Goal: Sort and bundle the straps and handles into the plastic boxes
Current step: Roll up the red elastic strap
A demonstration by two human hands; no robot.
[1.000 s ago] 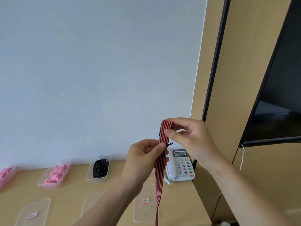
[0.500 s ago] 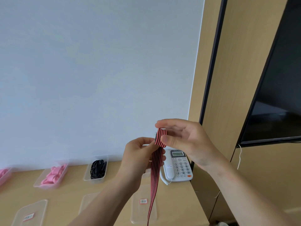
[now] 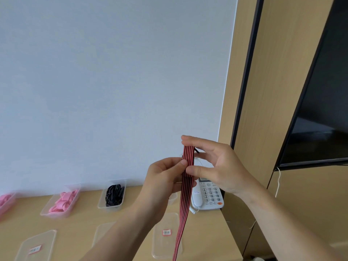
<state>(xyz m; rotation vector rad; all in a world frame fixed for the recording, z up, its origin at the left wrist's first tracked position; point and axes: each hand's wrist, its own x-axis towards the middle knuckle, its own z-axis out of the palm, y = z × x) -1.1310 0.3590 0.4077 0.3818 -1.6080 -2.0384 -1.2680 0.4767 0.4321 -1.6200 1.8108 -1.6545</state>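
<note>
A red strap with black stripes (image 3: pixel 185 200) hangs down from my two hands in front of the wall. My left hand (image 3: pixel 163 179) pinches it between thumb and fingers just below its folded top. My right hand (image 3: pixel 212 166) holds the folded top end, index finger over the fold and thumb pressed on the strap's front. A small black end sticks out behind the fold. The strap's lower end runs out of view at the bottom edge.
On the wooden desk (image 3: pixel 79 228) stand clear plastic boxes: one with black straps (image 3: pixel 113 195), one with pink straps (image 3: pixel 63 201), another pink one (image 3: pixel 5 201) at the left edge. Labelled lids (image 3: pixel 166 234) lie in front. A white phone (image 3: pixel 208 196) sits at the right.
My right hand's grip shifted on the folded top, the thumb moving lower onto the strap's front. The view drifted slightly; the strap stays hanging between both hands.
</note>
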